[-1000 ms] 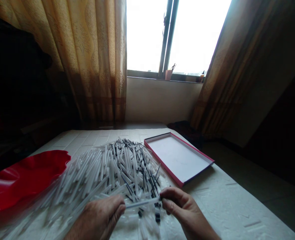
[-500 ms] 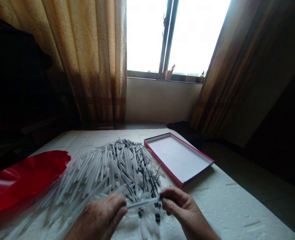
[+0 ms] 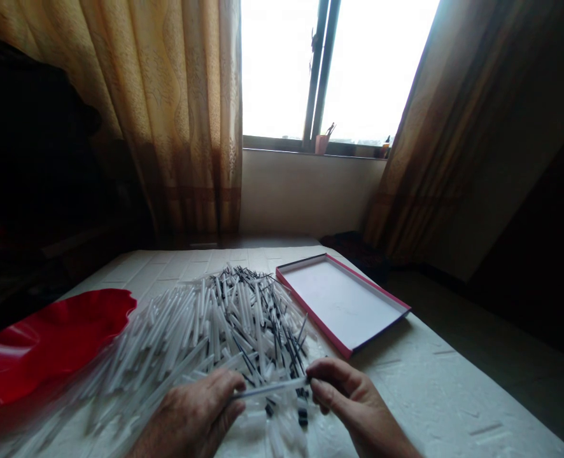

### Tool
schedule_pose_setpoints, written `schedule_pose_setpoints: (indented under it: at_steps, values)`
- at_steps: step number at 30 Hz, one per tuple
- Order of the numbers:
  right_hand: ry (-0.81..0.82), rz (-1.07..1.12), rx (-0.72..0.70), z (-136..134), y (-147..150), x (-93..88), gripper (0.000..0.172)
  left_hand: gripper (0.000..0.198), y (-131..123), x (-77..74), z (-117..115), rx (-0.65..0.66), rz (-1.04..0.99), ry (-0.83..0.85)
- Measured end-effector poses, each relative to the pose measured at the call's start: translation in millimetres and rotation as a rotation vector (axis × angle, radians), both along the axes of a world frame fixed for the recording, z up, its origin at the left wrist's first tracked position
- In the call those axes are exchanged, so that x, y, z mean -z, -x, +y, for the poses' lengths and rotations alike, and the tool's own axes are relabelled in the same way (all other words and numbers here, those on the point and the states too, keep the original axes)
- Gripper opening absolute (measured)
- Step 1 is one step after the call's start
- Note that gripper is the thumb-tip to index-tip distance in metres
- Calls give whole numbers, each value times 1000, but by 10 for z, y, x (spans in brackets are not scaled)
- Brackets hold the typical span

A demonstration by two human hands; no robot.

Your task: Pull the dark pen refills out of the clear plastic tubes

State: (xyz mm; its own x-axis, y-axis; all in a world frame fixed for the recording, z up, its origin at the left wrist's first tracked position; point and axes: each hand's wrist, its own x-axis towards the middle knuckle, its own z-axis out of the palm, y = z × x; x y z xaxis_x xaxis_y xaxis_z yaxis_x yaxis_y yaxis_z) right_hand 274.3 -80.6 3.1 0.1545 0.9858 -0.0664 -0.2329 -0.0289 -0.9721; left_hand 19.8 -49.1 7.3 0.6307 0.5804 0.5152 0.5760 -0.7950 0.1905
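Note:
A thin translucent plastic tube (image 3: 275,387) with a darker core is stretched nearly level between my two hands, just above the near edge of the pile. My left hand (image 3: 198,407) has its left end between thumb and forefinger. Pinched at the other end are the fingertips of my right hand (image 3: 344,394), which hide the tip. Beyond and below lies a big heap of similar clear tubes (image 3: 167,324), with thin black rods (image 3: 282,324) mixed in on its right side. Small black caps (image 3: 302,413) show beneath the held tube.
At the left stands a red wavy-rimmed plastic tray (image 3: 72,337). A shallow box lid (image 3: 310,312) with pink and dark sides lies right of the heap. All rest on a white patterned tabletop (image 3: 430,375). Behind are curtains (image 3: 181,114) and a window sill holding a cup (image 3: 321,144).
My left thumb and forefinger have parted slightly at the tube's left end, showing more of it. My right hand keeps its pinch with barely any shift.

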Motion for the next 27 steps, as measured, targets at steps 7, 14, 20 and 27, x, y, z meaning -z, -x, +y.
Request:
schedule_pose_setpoints:
  at_steps: [7,14,20,27]
  values:
    - [-10,-3,-36,-3,-24,5,32,12,-17,-61,-16,-29,12,-9]
    - [-3,16,-13,4,-2,14,32,13,-25,-64,2,5,-11,-1]
    - [-14,28,-20,-1,6,12,32,10,10,18,29,-9,-47,42]
    - [-22,1,-29,8,-6,50,34,16,36,167,49,-9,-14,128]
